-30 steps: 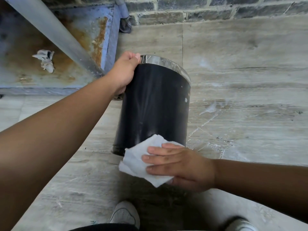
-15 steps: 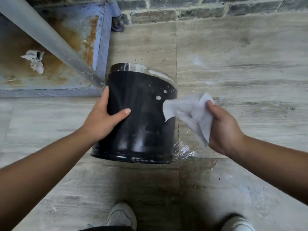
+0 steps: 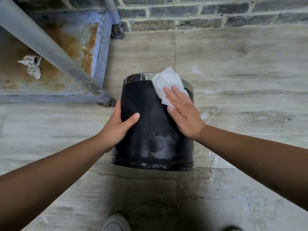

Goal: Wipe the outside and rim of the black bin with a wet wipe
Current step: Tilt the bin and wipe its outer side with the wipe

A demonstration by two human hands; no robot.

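Count in view: one black bin, one wet wipe, one crumpled used wipe, two hands and two shoes at the bottom edge. No brand, label or writing can be read on any of them.

The black bin stands on the tiled floor, just beside the foot of the rusted blue metal frame to its left, with the brick wall beyond it. Its shiny rim faces away from you.

Your left hand grips the bin's left side: the thumb lies across the near face and the fingers wrap around out of sight. Your right hand lies flat, fingers together and extended, pressing the wet wipe against the bin's upper right wall. The wipe's far corner overlaps the rim.

Compared with half a second ago, your right hand no longer holds the wipe in the air to the right of the bin; it now presses it on the surface. Your left hand keeps the same grip on the left side. The crumpled used wipe remains on the frame's rusted base.
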